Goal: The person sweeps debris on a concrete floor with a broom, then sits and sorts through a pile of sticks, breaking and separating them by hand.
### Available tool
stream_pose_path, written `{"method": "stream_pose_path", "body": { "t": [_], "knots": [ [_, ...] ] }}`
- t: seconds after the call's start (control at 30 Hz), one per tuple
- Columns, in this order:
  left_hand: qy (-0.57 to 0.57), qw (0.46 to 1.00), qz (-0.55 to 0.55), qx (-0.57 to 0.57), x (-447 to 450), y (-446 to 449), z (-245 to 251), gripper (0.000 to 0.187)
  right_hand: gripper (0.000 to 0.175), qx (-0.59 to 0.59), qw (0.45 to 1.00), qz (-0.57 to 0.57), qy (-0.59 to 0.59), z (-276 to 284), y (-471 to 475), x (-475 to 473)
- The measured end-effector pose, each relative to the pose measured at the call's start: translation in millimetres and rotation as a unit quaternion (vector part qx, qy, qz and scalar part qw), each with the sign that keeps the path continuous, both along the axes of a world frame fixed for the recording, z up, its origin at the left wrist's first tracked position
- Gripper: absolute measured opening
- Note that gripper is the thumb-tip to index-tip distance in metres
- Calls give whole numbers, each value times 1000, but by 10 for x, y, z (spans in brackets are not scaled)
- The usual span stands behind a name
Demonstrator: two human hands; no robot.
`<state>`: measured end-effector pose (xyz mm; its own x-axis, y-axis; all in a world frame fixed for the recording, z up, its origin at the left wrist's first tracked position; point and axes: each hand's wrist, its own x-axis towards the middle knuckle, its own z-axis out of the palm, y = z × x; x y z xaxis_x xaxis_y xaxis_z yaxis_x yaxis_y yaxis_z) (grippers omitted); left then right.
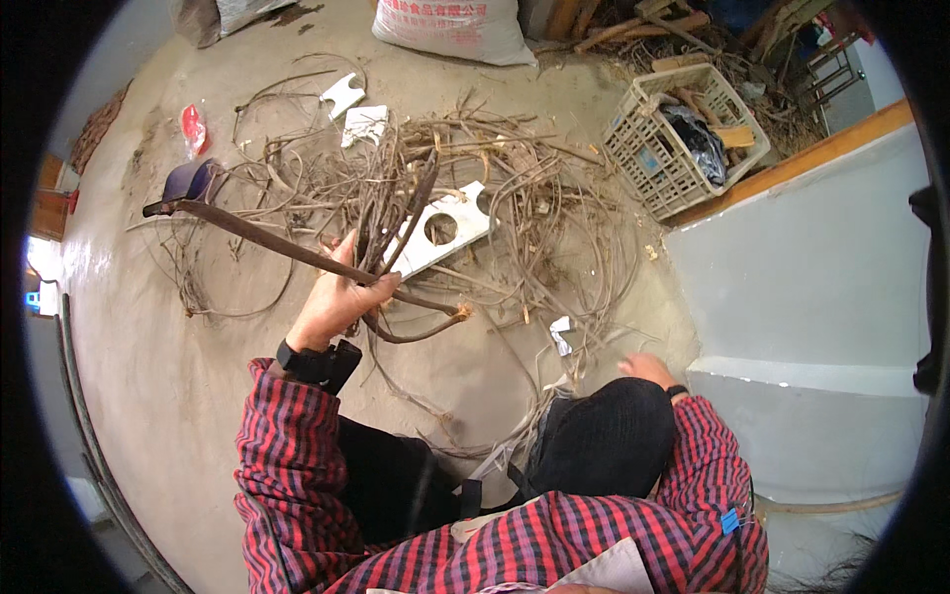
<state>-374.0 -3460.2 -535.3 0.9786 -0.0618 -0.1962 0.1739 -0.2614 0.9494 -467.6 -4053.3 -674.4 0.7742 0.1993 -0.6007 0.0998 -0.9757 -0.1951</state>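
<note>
My left hand [341,293] is closed around a bundle of thin dry twigs [378,200], held upright, along with a thicker bent brown branch [274,241] that crosses it at the thumb. Just behind the bundle, a white foam piece [423,241] with a round hole lies on a heap of dry vines [527,200]. My right hand [647,367] is beside my right knee, near the floor; its fingers are partly hidden and I cannot tell whether it holds anything. A scrap of white paper or plastic [561,335] lies to its left among thin stems.
A plastic crate [646,163] with wood pieces and a dark bag stands at the right, against a wooden edge. Beyond the heap rests a white woven sack [453,30]. A red wrapper [193,130] and a dark blue object [194,182] lie at the left. More firewood [646,30] is piled behind the crate.
</note>
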Motion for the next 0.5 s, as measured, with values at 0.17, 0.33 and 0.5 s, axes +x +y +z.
{"method": "stream_pose_path", "body": {
  "t": [0.17, 0.33, 0.5],
  "knots": [
    [18, 1000, -4, -10, -28, -82, 96, 56, 45, -10, 999, -39, -20, -65, 207, 397],
    [88, 996, -27, -7, -38, -133, 255, 50, 42, 89, 980, -68, -168, -149, 862, 857],
    [66, 996, -53, -26, -51, -163, 274, 50, 47, 156, 955, -68, -241, -402, 1738, 1464]
  ]
}}
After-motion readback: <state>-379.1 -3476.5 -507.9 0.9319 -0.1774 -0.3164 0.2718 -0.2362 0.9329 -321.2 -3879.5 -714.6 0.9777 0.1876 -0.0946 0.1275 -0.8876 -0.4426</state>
